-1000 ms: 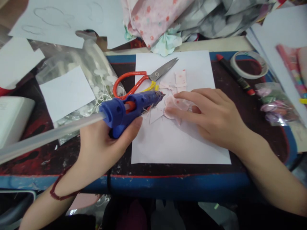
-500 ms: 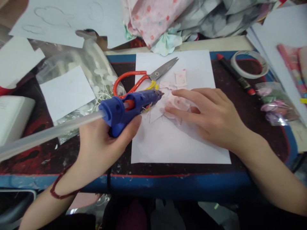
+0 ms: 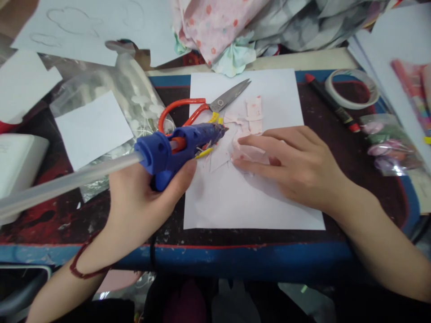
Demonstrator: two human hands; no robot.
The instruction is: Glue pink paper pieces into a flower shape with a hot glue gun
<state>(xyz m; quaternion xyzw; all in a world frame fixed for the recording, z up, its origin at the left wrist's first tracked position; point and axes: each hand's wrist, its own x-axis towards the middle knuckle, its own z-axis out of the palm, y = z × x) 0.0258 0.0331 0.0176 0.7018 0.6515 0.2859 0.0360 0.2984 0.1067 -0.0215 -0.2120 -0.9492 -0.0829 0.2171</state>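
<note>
My left hand (image 3: 139, 204) is wrapped round a blue glue gun (image 3: 193, 138). A long translucent glue stick (image 3: 74, 179) sticks out of its back end, and its nozzle points right over a white sheet of paper (image 3: 242, 206). Close to the nozzle, my right hand (image 3: 299, 166) has its fingertips closed on a small pinkish fabric piece (image 3: 254, 154), partly hidden under the fingers. Another fabric scrap (image 3: 254, 107) with small red spots lies farther up the sheet. Scissors (image 3: 224, 99) with orange-red handles rest behind the glue gun, blades toward the upper right.
A clear plastic bag (image 3: 144, 105) and a blank white card (image 3: 94, 130) lie on the left. On the right are a black-and-red marker (image 3: 332, 103), a tape roll (image 3: 352, 105) and a small packet (image 3: 390, 148). Floral fabric (image 3: 218, 27) is heaped at the back.
My right fingertips have drawn in on the fabric piece, whose near-left edge now looks raised or folded. The glue gun has shifted slightly left, away from the fingers.
</note>
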